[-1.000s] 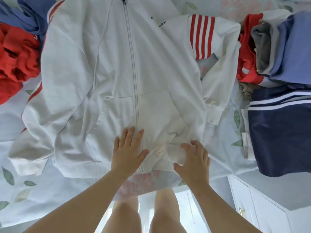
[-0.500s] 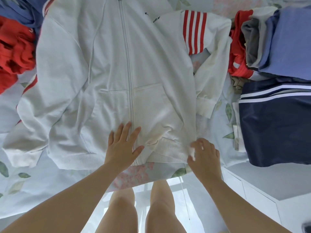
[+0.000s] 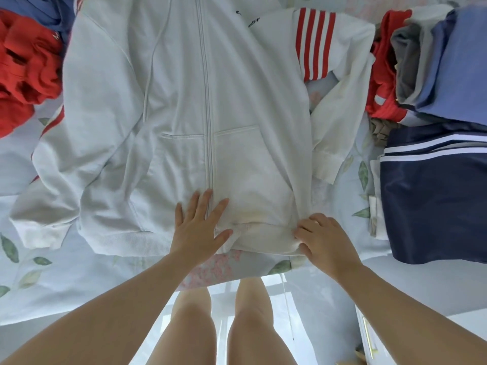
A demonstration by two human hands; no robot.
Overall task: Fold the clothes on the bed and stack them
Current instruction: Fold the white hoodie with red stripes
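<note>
A white zip hoodie (image 3: pixel 184 96) with red sleeve stripes lies face up and spread out on the bed, hem toward me. My left hand (image 3: pixel 196 227) rests flat on the hem beside the zipper, fingers straight. At the hem's right corner my right hand (image 3: pixel 320 239) has curled fingers gripping the ribbed edge. The right sleeve (image 3: pixel 334 122) is bent down along the body; the left sleeve (image 3: pixel 50 180) lies out to the left.
A folded navy garment (image 3: pixel 432 201) with white stripes lies at the right, with a stack of blue, grey and red folded clothes (image 3: pixel 432 64) behind it. Crumpled red clothes (image 3: pixel 23 69) lie at the far left. The floral bedsheet (image 3: pixel 47 280) ends just before my legs.
My right hand slid right along the hem from near the zipper to the right corner and gripped it, pulling the hem flat. My left hand stayed pressed by the zipper.
</note>
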